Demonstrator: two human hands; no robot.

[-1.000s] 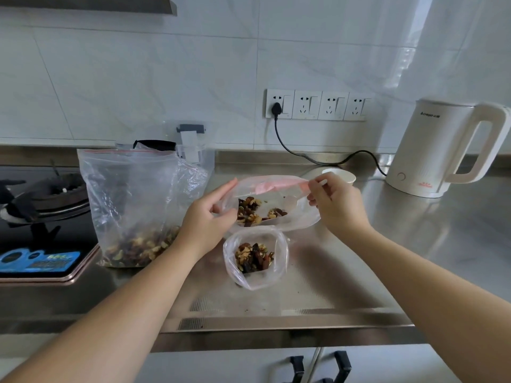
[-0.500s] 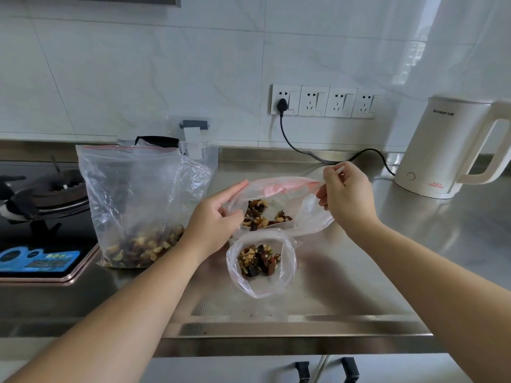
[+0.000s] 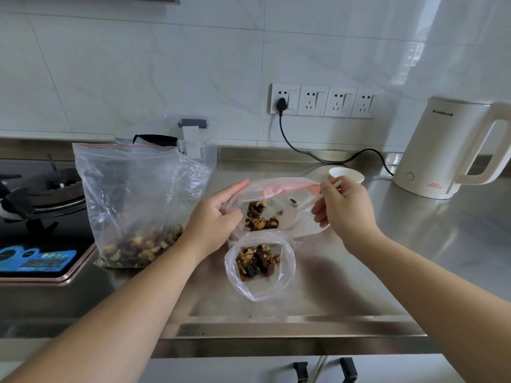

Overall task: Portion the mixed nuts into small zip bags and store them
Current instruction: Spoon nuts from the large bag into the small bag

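Three plastic bags with mixed nuts are standing on the steel counter [image 3: 414, 258]: one large bag [image 3: 130, 205] at the left, and two small zip bags, one held bag [image 3: 279, 208] behind and one open bag [image 3: 260, 266] in front of it. Two hands are showing, the left hand [image 3: 213, 222] and the right hand [image 3: 345, 211]. One white kettle [image 3: 448, 147] is sitting at the right, and one paper cup [image 3: 347, 175] is near it. Four wall sockets [image 3: 326, 100] are lining the tiles, and one black plug [image 3: 282, 103] is sitting in the first of them. One gas burner [image 3: 36, 194] is showing at the left.
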